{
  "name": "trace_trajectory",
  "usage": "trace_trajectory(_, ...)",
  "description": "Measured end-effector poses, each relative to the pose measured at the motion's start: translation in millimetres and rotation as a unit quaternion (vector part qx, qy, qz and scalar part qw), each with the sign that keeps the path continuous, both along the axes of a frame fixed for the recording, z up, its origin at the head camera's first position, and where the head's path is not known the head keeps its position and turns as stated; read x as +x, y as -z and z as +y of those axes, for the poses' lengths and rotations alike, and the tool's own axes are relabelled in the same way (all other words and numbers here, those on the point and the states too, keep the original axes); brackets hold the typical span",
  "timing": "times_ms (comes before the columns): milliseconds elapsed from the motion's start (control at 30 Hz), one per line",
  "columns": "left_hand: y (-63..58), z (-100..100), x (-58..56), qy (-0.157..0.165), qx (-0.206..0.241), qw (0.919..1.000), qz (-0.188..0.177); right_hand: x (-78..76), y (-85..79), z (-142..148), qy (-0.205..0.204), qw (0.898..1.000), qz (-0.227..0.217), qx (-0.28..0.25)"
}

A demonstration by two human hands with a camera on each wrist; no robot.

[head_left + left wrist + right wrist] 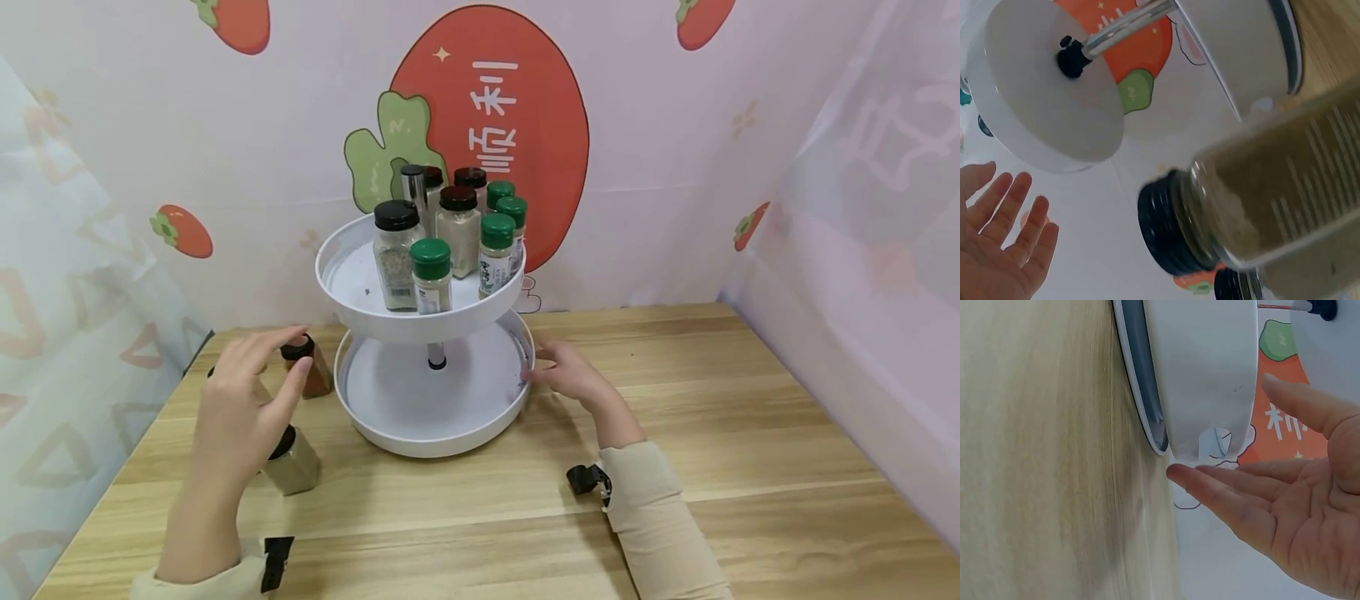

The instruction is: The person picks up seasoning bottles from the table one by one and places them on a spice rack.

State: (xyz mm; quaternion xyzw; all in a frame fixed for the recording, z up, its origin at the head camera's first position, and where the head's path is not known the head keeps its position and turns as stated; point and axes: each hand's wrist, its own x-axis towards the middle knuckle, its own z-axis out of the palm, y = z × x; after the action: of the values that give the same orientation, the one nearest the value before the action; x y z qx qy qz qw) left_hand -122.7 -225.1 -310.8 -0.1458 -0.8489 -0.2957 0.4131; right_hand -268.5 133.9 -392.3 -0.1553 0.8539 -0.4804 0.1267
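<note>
A white two-tier turntable rack stands on the table. Its upper tray (420, 327) carries several spice jars, among them a black-capped jar (397, 262) and a green-capped jar (431, 279). Nothing sits on the visible part of the lower tray (420, 396). My left hand (232, 408) is raised at the left, fingers spread and holding nothing, near a black-capped jar of greyish powder (297, 467) and a jar of reddish-brown spice (318, 377). Beside the lower tray's right rim is my right hand (573, 375), its fingers extended; whether it touches the rim I cannot tell.
Behind the rack hangs a pale backdrop (645, 242) with strawberry prints, and similar sheets flank both sides. The wooden table (750, 467) runs on to the right. Another black cap (1230, 286) shows low in the left wrist view, partly hidden by the nearer jar.
</note>
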Motion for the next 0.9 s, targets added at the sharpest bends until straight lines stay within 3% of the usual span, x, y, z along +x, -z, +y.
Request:
trace_trajectory(200, 3.1, -19, 10.6, 0.0, 0.001, 0.9972, -0.075, 0.9, 1.5, -3, -0.029, 1.0, 0.009, 0.003)
trace_trajectory(300, 5.0, -29, 15.4, 0.005, 0.002, 0.9953, -0.096, 1.6, 2.9, -4, -0.031, 0.999, 0.006, 0.006)
trace_trajectory(433, 7.8, -40, 20.2, 0.035, -0.006, 0.9917, -0.124, 2.4, 4.5, -4, -0.031, 1.0, 0.005, 0.002)
trace_trajectory(600, 10.3, -50, 26.9, 0.068, -0.009, 0.981, -0.181, 1.6, 5.0, -3, -0.035, 0.999, 0.007, -0.005)
trace_trajectory(900, 14.1, -76, 32.2, 0.052, 0.027, 0.9803, -0.189, 0.9, 2.1, -3, -0.036, 0.999, -0.004, -0.007)
